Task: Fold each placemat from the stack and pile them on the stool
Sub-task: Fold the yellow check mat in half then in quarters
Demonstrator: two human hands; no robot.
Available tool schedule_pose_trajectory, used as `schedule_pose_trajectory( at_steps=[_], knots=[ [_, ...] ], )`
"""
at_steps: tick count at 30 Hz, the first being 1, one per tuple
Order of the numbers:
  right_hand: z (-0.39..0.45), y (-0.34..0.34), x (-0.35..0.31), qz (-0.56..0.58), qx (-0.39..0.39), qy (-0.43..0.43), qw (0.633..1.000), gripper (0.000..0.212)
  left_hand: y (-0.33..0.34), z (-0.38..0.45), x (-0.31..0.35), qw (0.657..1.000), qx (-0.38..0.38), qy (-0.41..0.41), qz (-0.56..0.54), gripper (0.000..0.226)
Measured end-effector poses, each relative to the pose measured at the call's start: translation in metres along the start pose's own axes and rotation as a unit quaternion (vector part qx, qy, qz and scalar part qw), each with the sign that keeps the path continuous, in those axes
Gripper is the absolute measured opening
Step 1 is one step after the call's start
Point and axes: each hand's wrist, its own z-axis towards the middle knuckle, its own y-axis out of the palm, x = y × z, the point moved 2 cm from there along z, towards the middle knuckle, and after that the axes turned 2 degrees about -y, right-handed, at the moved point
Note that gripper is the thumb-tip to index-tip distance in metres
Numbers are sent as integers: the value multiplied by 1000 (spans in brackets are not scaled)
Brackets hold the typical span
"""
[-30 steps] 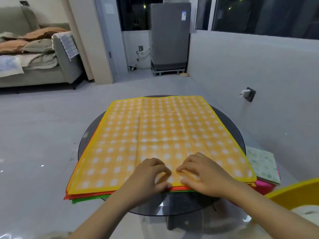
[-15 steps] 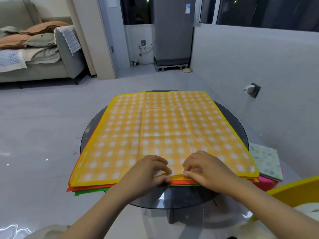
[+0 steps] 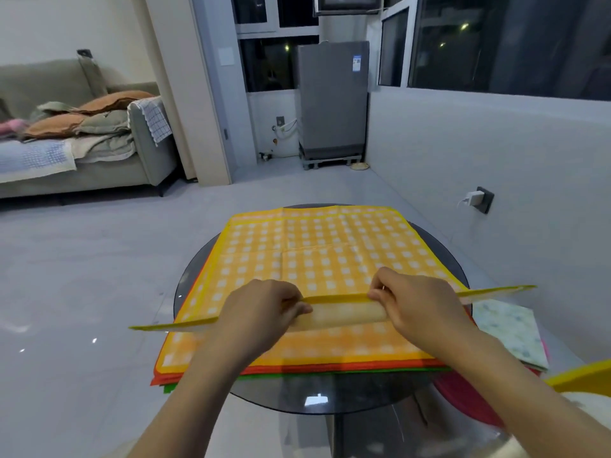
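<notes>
Up off the stack (image 3: 297, 366) on the round glass table (image 3: 330, 396), the top placemat (image 3: 317, 252), yellow with white checks, has its near edge lifted; the left hand (image 3: 261, 309) and right hand (image 3: 420, 302) each pinch that edge, the pale underside showing between them.

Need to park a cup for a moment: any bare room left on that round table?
Hardly. The placemat stack covers most of the glass table; only thin rim slivers stay bare, nearest at the front edge and far right. Both hands crowd the middle, lifting the top placemat.
</notes>
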Motion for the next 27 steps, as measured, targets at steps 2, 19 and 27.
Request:
schedule_pose_trajectory(
  at_steps=[2, 19, 27],
  knots=[
    [-1, -19, -2, -12, 25, -3, 1000, 19, -18, -1, 7, 1000, -2, 6, -15, 23],
    [106, 29, 42, -21, 93, -5, 995, 21, 12, 102, -40, 988, 146, -15, 49, 18],
    [126, 96, 69, 47, -22, 38, 998, 26, 72, 129, -64, 997, 66, -38, 18, 19]
  ],
)
